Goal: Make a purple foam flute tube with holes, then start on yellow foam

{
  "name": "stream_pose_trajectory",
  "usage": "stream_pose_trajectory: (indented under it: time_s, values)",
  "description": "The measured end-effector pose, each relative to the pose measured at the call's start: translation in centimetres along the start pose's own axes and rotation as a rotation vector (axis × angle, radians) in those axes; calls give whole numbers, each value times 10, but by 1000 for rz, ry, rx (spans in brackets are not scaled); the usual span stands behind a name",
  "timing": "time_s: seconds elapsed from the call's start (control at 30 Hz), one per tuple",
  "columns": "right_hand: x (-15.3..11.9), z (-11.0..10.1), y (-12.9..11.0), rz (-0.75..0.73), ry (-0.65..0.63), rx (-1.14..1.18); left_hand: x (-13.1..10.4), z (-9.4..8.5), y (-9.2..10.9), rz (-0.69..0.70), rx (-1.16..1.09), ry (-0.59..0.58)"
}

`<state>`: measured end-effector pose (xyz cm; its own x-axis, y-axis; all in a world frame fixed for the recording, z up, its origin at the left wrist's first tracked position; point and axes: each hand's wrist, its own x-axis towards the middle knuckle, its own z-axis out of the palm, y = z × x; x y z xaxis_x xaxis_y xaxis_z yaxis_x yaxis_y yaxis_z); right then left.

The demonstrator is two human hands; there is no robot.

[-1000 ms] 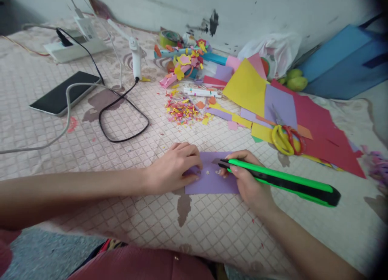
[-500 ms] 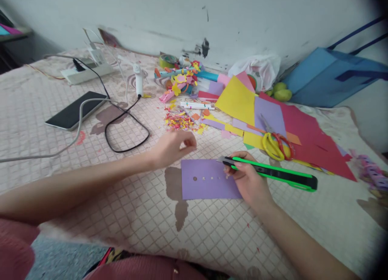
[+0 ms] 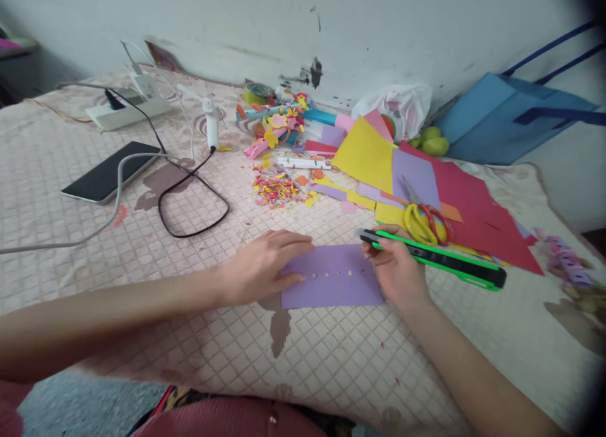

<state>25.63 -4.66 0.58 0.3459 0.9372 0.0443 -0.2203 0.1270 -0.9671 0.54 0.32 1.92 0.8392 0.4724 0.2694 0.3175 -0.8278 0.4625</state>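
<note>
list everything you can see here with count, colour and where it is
purple paper: 1, purple, row of small holes, in front of the person
utility knife: 1, green and black, in right hand
scissors: 1 pair, yellow and red, on the paper sheets
paper sheets: several, yellow, purple, red, right of centre
paper scraps: a pile, mixed colours, centre
phone: 1, black, left
power strip: 1, white, far left
black cable: 1, looped, beside phone
blue bag: 1, far right
left hand: flat on purple paper's left edge
right hand: gripping knife
</note>
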Motion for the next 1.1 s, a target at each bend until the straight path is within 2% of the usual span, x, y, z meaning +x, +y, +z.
stream_pose_trajectory:
  time_s: [0.1, 0.3, 0.7, 0.87, 1.1]
  values:
    - [1, 0, 0, -23, 7, -20, -13, 4, 9, -19, -24, -54]
    - [3, -3, 2, -17, 2, -45, -20, 12, 5, -15, -11, -156]
    - [3, -1, 1, -14, -9, -50, -22, 8, 4, -20, -137, -91]
    - [4, -2, 2, -29, 3, -75, -22, 1, -2, -29, -128, -166]
    - [2, 0, 3, 3, -49, -115, -22, -1, -13, -22, -105, -190]
